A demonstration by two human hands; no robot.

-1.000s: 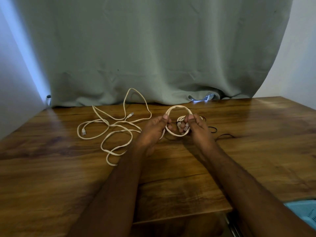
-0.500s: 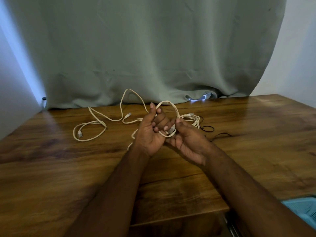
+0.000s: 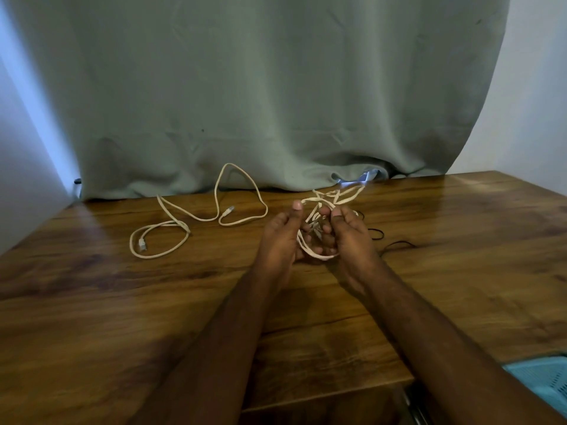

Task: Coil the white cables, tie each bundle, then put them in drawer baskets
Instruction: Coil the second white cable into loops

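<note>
Both hands [image 3: 316, 237] now cup the looser coil [image 3: 316, 228].

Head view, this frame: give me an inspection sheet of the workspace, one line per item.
Surface: wooden table, glossy and bare near the person.
Job's things: white cable coil held between both hands; blue basket at lower right, only partly in frame.
Clutter: thin black ties right of the hands.
Grippers: left hand and right hand both grip the coil.
Cables: loose white cable sprawled at left, plug ends visible, uncoiled.
Surroundings: grey-green curtain behind; white walls.
</note>
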